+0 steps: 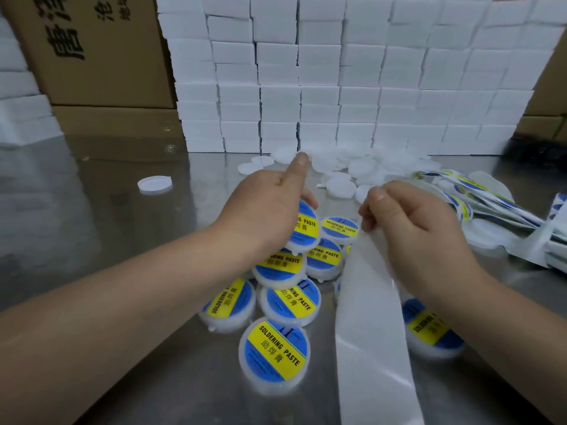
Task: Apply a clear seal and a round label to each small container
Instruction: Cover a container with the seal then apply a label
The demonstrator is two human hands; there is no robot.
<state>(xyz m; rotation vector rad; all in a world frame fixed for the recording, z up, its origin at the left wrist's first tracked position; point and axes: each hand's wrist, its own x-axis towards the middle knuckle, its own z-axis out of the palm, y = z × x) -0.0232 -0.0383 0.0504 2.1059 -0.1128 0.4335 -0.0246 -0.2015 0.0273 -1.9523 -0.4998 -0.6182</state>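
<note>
Gripping a small round white container with a blue-and-yellow label (305, 228), the left hand (264, 210) tilts it above the labelled pile (274, 352) on the shiny metal surface (122, 240). The right hand (408, 222) pinches a long white backing strip (368, 317), probably to peel a seal.

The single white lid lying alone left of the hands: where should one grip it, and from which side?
Pinch the white lid across its rim from above, probably. It lies flat and low on the metal table, nothing touching its edge.
</note>
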